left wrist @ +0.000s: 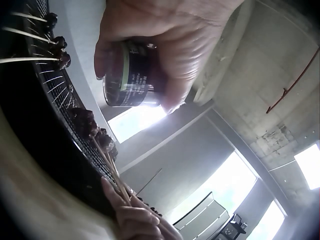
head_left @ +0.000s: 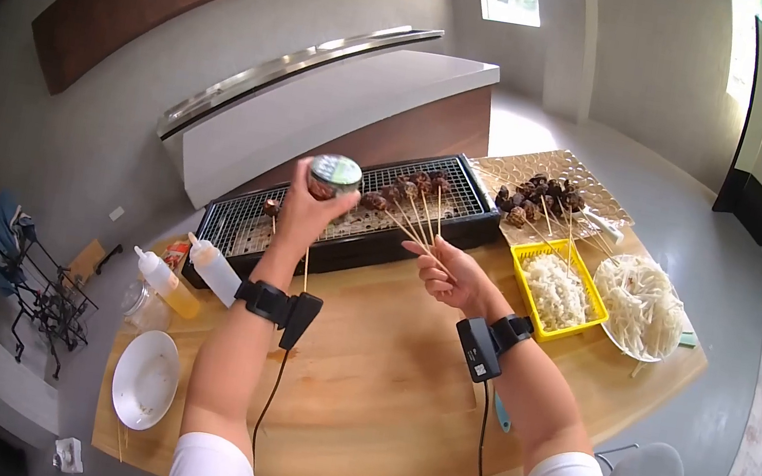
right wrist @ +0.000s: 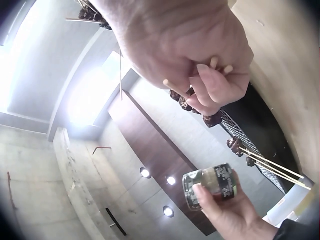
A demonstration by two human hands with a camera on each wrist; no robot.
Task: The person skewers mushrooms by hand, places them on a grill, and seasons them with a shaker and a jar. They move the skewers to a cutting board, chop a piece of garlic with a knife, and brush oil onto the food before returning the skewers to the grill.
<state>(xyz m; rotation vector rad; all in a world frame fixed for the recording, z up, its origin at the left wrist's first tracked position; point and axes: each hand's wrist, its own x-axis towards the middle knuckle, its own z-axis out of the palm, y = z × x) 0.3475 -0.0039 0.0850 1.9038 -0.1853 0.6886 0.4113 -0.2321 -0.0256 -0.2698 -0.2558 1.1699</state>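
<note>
My left hand (head_left: 304, 215) grips a short, clear seasoning jar (head_left: 336, 170) with a dark printed label, held up above the black grill (head_left: 340, 250). In the right wrist view the jar (right wrist: 210, 185) lies tilted on its side, with the thumb across it. My right hand (head_left: 458, 275) pinches several wooden skewers (head_left: 423, 223) by their lower ends. Browned meat chunks (head_left: 408, 189) sit on the far ends of these skewers, over the grill mesh. Left of them, further skewered pieces (head_left: 271, 208) rest on the mesh, partly behind my left hand.
More meat skewers (head_left: 544, 198) lie on a foil-like mat at the right. Before them stand a yellow basket (head_left: 598, 315) and a white plate (head_left: 654, 356), both with pale shreds. At the left are squeeze bottles (head_left: 169, 285), a glass jar (head_left: 144, 309) and a white bowl (head_left: 145, 380).
</note>
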